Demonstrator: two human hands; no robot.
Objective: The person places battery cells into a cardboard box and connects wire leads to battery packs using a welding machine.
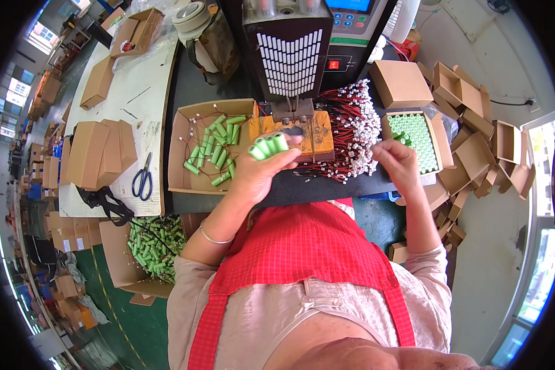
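My left hand [257,174] is closed round several green battery cells [268,147], held side by side in front of the orange block [321,132] under the spot welder's [291,61] head. My right hand [401,165] has its fingers drawn together between a heap of red and black wires with white connectors [359,123] and a box of upright green cells [420,145]. A darker green cell [403,138] sits just beyond those fingers. I cannot make out what, if anything, the fingertips pinch.
Left of the welder, an open cardboard box [177,145] contains loose wired cells. Scissors [143,179] lie on the white table beside folded boxes [98,154]. Below the table's edge is a carton heaped with cells [122,271]. Empty boxes [468,135] pile up at the right.
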